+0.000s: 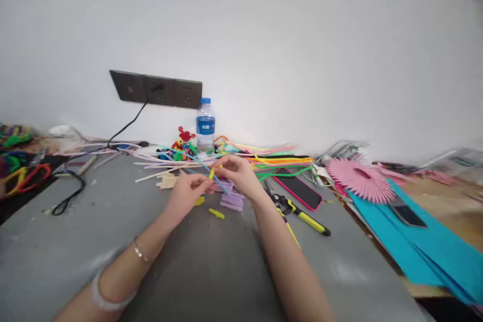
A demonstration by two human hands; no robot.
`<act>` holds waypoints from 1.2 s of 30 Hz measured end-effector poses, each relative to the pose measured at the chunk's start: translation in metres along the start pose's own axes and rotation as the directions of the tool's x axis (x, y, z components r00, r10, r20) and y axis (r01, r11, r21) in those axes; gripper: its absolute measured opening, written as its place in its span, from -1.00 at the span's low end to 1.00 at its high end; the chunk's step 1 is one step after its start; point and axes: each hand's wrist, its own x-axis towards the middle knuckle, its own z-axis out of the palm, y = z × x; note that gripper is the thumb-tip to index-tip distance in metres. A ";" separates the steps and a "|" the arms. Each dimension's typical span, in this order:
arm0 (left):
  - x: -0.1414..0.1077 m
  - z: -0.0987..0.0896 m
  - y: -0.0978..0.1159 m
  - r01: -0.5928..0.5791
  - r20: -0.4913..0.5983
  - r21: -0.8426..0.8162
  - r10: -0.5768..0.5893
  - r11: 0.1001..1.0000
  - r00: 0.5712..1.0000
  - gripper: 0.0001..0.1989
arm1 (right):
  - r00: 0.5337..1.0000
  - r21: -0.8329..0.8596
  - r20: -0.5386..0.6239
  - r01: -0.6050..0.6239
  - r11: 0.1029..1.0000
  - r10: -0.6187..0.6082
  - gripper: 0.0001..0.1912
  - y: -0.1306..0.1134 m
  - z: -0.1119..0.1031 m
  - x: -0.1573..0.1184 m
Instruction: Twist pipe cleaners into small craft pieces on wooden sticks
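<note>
A short folded yellow pipe cleaner is pinched at the fingertips of my left hand. Closed as well, my right hand meets it from the other side, with a bit of yellow between thumb and finger. A long light-blue pipe cleaner slants past the fingertips; I cannot tell whether it is held. Below the hands lie folded purple pipe cleaners and a loose yellow piece. Another yellow piece is partly hidden by my left hand.
Long coloured pipe cleaners spread along the wall, near a water bottle. Yellow-black pliers and a phone lie to the right. A pink pleated ring rests by blue sheets. A black cable hangs at left.
</note>
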 end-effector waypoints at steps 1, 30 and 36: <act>0.000 0.000 0.001 -0.004 0.022 0.009 0.004 1.000 1.000 -0.52 | 1.000 -0.021 0.019 -0.014 1.000 0.015 -0.80 -0.001 -0.001 -0.001; 0.001 -0.001 0.005 0.120 -0.009 -0.816 -0.219 0.566 0.976 -0.83 | 0.601 -0.597 0.253 0.714 0.367 -0.758 -0.78 0.010 0.033 -0.010; 0.004 -0.006 0.010 0.067 -0.132 -0.750 -0.249 0.658 0.960 -0.81 | 0.642 -0.609 0.327 0.704 0.365 -0.694 -0.85 0.006 0.027 -0.008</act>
